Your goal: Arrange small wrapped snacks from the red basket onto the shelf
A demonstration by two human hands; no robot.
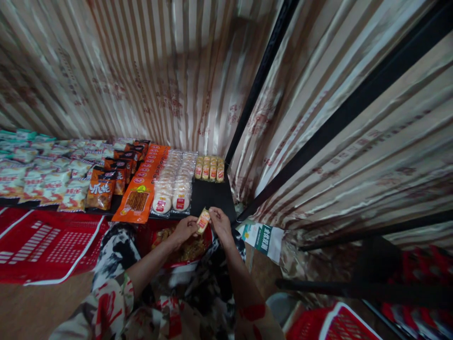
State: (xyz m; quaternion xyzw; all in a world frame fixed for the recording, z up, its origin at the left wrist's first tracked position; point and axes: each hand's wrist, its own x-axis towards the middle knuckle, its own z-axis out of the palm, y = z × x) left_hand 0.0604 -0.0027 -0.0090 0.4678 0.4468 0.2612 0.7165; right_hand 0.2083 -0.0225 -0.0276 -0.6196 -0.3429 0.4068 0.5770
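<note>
A small wrapped snack (203,221), pale yellow with a red and white label, is held between both hands above the front edge of a black shelf (210,196). My left hand (187,228) pinches its left side. On the other side, my right hand (219,220) grips its upper right edge. Similar yellow snack packs (209,169) stand in short rows at the shelf's back right. Below my hands, between the knees, sits a red basket (208,238) with more wrapped packs inside, partly covered by my left forearm.
Left along the shelf lie round white crackers in clear wrap (171,182), a long orange snack bag (141,184), brown-orange bags (101,188) and white bags (53,182). Red baskets (60,243) stand at left and lower right. Black poles (264,80) rise before a striped curtain (159,61).
</note>
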